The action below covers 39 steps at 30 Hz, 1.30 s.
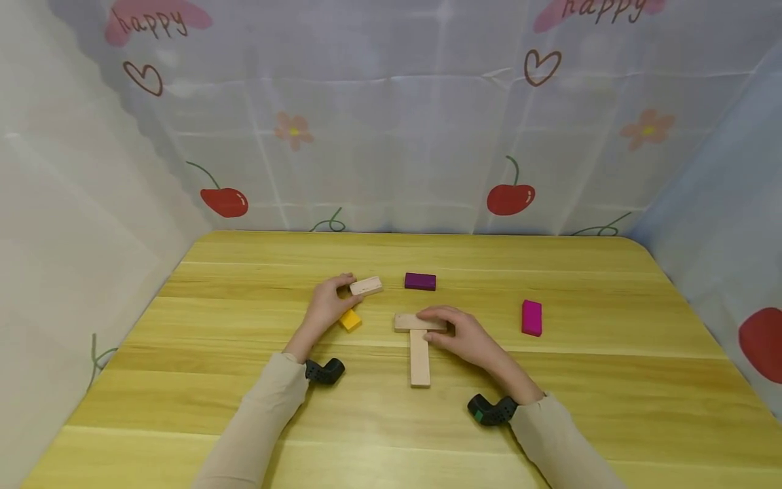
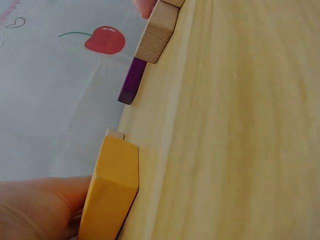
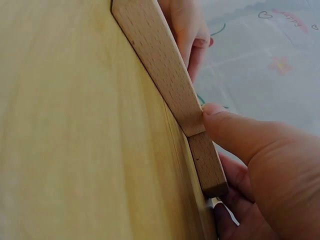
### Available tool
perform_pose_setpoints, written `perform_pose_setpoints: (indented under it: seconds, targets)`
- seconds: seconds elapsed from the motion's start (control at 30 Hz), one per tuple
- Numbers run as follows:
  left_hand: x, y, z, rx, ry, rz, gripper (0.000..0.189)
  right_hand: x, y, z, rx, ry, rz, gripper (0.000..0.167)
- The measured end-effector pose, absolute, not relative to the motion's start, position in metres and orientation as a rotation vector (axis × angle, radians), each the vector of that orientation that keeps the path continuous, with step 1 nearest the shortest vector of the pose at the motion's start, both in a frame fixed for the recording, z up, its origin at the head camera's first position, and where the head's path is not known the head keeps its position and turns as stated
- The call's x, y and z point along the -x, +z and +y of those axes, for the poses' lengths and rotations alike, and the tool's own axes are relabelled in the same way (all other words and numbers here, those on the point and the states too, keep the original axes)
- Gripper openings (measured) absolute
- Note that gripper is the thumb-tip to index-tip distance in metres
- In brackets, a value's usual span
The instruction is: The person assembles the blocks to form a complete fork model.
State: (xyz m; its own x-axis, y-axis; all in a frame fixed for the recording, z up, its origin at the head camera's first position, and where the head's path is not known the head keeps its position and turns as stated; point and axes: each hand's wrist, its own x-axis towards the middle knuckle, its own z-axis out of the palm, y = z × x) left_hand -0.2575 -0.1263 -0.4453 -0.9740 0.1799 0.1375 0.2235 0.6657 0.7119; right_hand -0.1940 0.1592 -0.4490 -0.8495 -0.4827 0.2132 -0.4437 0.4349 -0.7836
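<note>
My left hand (image 1: 326,302) pinches the left end of a short pale wooden block (image 1: 366,286) between thumb and fingers. Right beside that hand lies a yellow block (image 1: 350,320), which covers most of the pale block in the left wrist view. Two longer plain wooden blocks form a T: a crosswise block (image 1: 404,322) lies against the far end of a lengthwise block (image 1: 419,360). Thumb and fingers of my right hand (image 1: 467,336) grip the crosswise block's right end. In the right wrist view the thumb (image 3: 235,131) is at the joint of the two, with fingers behind the crosswise block.
Behind the T lies a purple block (image 1: 420,281), and a magenta block (image 1: 532,318) is off to the right. The wood-grain table (image 1: 580,394) ends at a patterned curtain (image 1: 391,149) at the back. Both wrists carry black devices.
</note>
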Motion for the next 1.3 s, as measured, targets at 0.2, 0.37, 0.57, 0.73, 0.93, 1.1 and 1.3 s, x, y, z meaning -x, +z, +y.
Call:
perform_pose_setpoints:
  seconds: [0.2,0.37,0.57,0.73,0.93,1.1,1.3]
  targets:
    - [0.258,-0.448,-0.128,0.354,-1.250,-2.770,0.040,0.194,-0.448,0.159,0.855,-1.417,2.620,0.034]
    - [0.258,-0.450,-0.130,0.336,-1.341,-2.723,0.040,0.195,-0.449,0.160,0.859,-1.421,2.625,0.033]
    - [0.256,-0.448,-0.133,0.241,-1.623,-2.582,0.034,0.195,-0.450,0.159,0.867,-1.421,2.618,0.033]
    - [0.255,-0.445,-0.136,0.093,-1.886,-2.448,0.039,0.196,-0.452,0.160,0.861,-1.419,2.618,0.033]
    - [0.250,-0.441,-0.141,-0.020,-2.128,-2.315,0.043,0.195,-0.451,0.160,0.865,-1.425,2.613,0.033]
    - [0.243,-0.433,-0.140,-0.077,-2.290,-2.238,0.043,0.194,-0.451,0.160,0.865,-1.421,2.612,0.033]
    - [0.232,-0.418,-0.136,-0.051,-2.353,-2.185,0.039,0.194,-0.450,0.160,0.861,-1.408,2.629,0.033]
